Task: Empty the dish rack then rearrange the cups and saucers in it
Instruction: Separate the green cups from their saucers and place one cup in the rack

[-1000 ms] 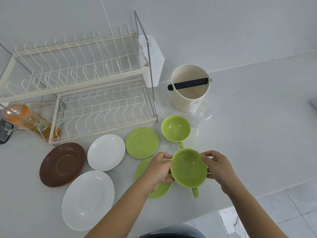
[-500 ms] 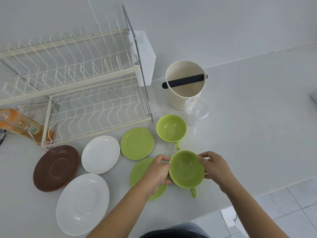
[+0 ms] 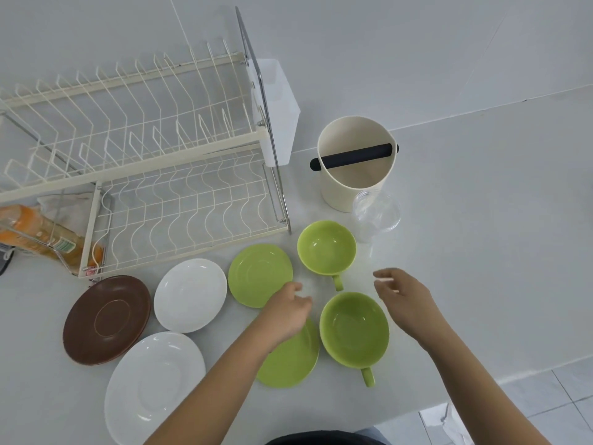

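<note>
A cream two-tier wire dish rack (image 3: 179, 200) stands at the back left with no dishes in it. On the counter in front lie a brown saucer (image 3: 106, 319), a small white saucer (image 3: 190, 295), a large white saucer (image 3: 154, 387) and two green saucers (image 3: 256, 274) (image 3: 290, 361). Two green cups stand upright: the far one (image 3: 326, 247) and the near one (image 3: 354, 329). My left hand (image 3: 287, 311) and my right hand (image 3: 406, 301) hover on either side of the near cup, both off it, fingers loosely apart and holding nothing.
A cream canister (image 3: 354, 162) with a black bar stands behind the cups, a clear glass (image 3: 377, 213) beside it. An orange bottle (image 3: 38, 236) lies under the rack at left. The counter's front edge (image 3: 481, 390) runs near right, tiled floor below.
Both hands held the near green cup before; now they have let go and drawn slightly up and apart. The cup rests on the counter beside the near green saucer.
</note>
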